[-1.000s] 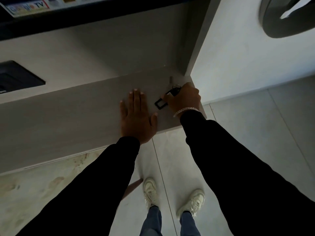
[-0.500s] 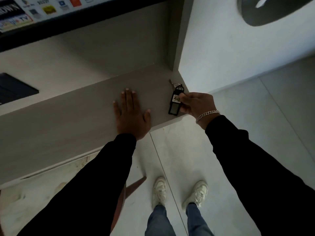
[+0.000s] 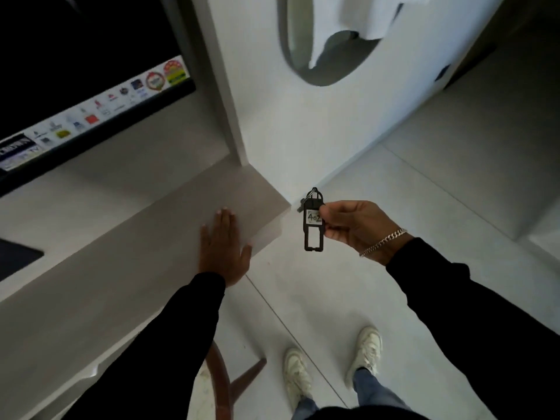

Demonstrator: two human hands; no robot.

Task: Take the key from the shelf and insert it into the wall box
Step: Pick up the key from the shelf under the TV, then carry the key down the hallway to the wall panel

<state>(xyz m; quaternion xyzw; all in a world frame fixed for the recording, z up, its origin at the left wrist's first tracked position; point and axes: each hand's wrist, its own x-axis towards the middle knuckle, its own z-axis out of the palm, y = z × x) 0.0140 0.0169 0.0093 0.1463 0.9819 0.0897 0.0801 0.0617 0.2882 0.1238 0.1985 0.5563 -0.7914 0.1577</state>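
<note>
My right hand pinches a black plastic key tag with a white label reading 402. The tag hangs upright in the air just right of the shelf's corner, with a small metal key and ring at its top. My left hand lies flat, fingers spread, on the grey wooden shelf near its right front edge. No wall box shows in view.
A TV with stickers along its lower bezel hangs above the shelf. An oval mirror is on the white wall to the right. A dark flat item lies at the shelf's left. A wooden stool stands below; pale tiled floor lies to the right.
My right hand lifted the key tag off the shelf and carried it right, past the shelf's corner. My view turned right. The left hand stayed flat on the shelf.
</note>
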